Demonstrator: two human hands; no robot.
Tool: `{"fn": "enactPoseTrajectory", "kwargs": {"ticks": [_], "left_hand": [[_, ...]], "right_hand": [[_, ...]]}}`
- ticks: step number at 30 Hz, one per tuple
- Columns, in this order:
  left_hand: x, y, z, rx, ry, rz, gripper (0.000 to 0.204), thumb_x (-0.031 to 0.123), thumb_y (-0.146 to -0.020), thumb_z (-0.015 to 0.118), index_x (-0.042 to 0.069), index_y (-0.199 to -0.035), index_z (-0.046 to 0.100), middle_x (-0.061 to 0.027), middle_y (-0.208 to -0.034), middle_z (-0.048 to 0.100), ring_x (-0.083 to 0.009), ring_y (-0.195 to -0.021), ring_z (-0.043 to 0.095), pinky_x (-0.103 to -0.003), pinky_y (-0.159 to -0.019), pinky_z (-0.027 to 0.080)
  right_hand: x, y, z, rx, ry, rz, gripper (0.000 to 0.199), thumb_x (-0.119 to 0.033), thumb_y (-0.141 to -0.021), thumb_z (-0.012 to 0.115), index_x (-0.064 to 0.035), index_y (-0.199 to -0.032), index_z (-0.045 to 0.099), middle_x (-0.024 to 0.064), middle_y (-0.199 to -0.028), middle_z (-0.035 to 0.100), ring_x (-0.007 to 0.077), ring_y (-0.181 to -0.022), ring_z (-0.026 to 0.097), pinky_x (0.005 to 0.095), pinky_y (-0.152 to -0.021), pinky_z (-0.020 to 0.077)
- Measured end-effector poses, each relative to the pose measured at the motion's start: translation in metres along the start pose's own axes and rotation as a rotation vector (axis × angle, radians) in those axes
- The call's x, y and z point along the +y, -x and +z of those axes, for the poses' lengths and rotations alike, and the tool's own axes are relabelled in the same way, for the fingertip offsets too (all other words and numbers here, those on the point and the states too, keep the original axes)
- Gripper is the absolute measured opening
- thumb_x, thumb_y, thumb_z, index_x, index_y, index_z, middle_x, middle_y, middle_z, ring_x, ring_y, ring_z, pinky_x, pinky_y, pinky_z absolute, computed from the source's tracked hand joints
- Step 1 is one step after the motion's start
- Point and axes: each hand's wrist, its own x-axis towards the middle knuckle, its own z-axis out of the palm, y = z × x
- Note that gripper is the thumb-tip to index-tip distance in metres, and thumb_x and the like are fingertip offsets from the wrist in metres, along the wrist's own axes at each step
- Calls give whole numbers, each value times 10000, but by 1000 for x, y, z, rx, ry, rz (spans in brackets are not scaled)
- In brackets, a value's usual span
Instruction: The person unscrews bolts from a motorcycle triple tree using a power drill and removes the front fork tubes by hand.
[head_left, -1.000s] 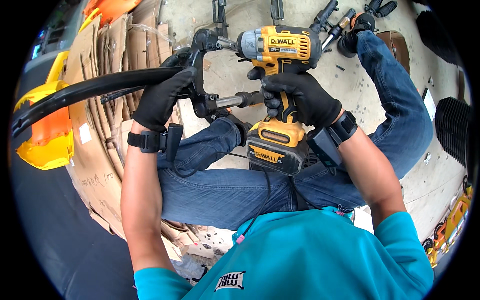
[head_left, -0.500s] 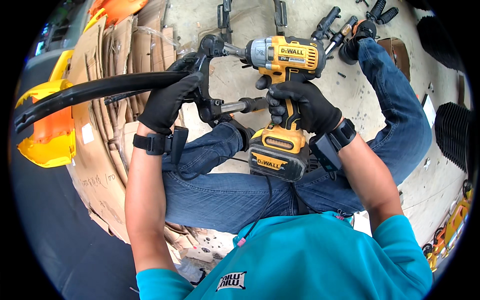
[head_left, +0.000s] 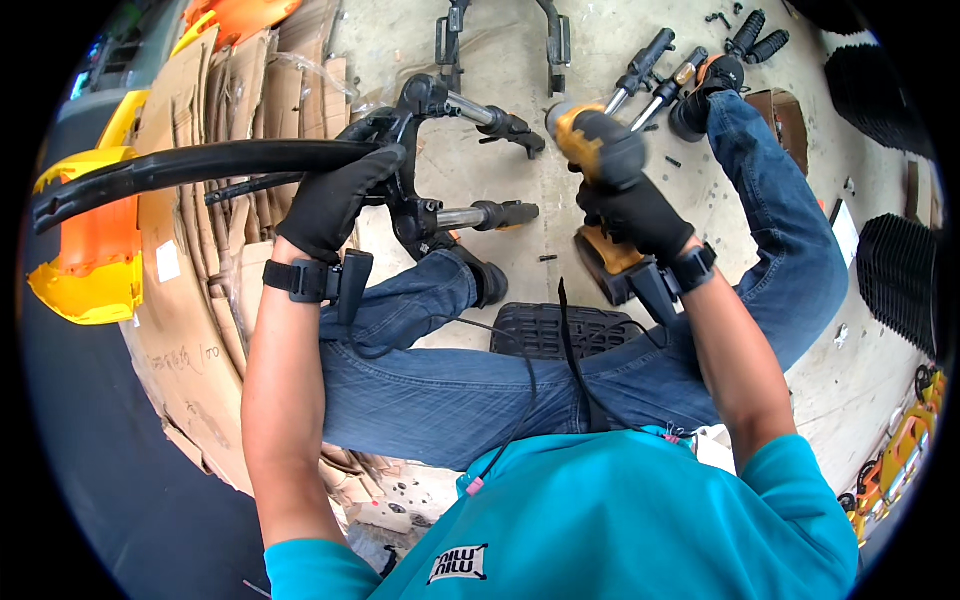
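My gloved left hand (head_left: 340, 203) is wrapped around a black front fork assembly (head_left: 403, 185), near the base of a long, curved black piece (head_left: 200, 170) that reaches out to the left. Two silver-and-black fork legs (head_left: 490, 216) point right from its clamps. In my gloved right hand (head_left: 645, 215) is a yellow-and-black cordless impact wrench (head_left: 600, 145), gripped by its handle and slightly blurred. Its head is apart from the fork, to the right of the legs, with the battery base below the hand.
Flattened cardboard (head_left: 190, 300) is stacked at the left beside yellow-and-orange plastic parts (head_left: 95, 240). Loose shock-like tubes (head_left: 640, 70) and another black frame (head_left: 450, 45) lie beyond on the floor. Black ribbed parts (head_left: 900, 280) stand at right; a black grid mat (head_left: 560, 330) lies between my legs.
The impact wrench has come off the upper fork clamp, moved right and turned in my right hand. My left hand holds the fork in nearly the same place.
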Motion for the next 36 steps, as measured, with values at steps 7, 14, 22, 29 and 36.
{"fn": "enactPoseTrajectory", "kwargs": {"ticks": [7,14,22,29,36], "left_hand": [[1,-1,1,5,-13,20,476,147,-892,679,17,-1327,536,-27,-1098,649,-92,-980,595,-247,-849,487],[1,3,3,36,15,-14,436,148,-888,686,48,-1295,570,1,-1033,656,-68,-882,605,-232,-757,498],[1,3,6,42,6,25,415,150,-866,703,33,-1250,596,-10,-985,658,-76,-861,606,-231,-743,499],[-1,4,5,17,-68,11,431,89,-915,628,10,-1326,524,-35,-1091,641,-100,-931,624,-248,-815,520],[0,-3,6,-15,-38,60,468,89,-908,635,4,-1348,504,-42,-1108,638,-106,-947,623,-247,-823,519]], "right_hand": [[100,-35,-1,184,899,248,478,-180,-795,682,6,-1194,494,265,-1106,622,394,-1067,619,443,-898,506],[164,-36,-17,316,1007,540,568,-222,-763,745,-20,-1228,489,256,-1217,577,398,-1121,598,438,-920,507],[161,-38,-23,166,1094,580,449,-283,-851,663,-51,-1220,556,188,-1179,650,314,-1124,624,400,-919,510],[-40,-66,39,237,658,-398,461,-358,-844,724,-48,-1167,615,166,-967,664,304,-837,673,387,-733,543],[-78,-79,89,225,613,-870,285,-175,-846,691,-123,-1117,621,118,-988,621,302,-889,643,394,-764,525]]}}
